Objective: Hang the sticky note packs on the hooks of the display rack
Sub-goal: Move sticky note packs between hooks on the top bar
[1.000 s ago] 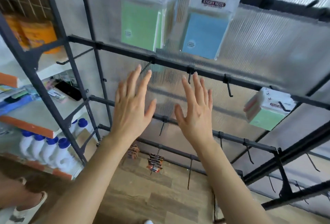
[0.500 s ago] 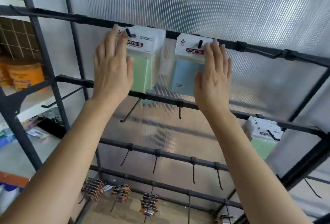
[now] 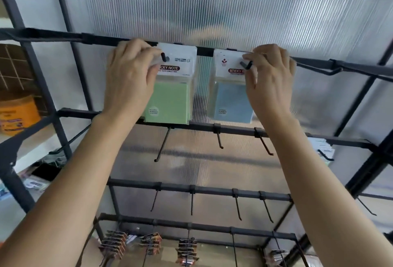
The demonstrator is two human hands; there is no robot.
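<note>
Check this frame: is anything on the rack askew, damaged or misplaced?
Nothing is clearly wrong. The green pack and blue pack hang roughly straight from the top rail, the left hand and right hand gripping their headers. Only the leftmost hook on the rail below looks longer and more slanted than its neighbours.

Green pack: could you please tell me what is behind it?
The ribbed panel and the rack's top bar show around the green pack. The left hand covers its left edge, so anything behind there is hidden.
</note>
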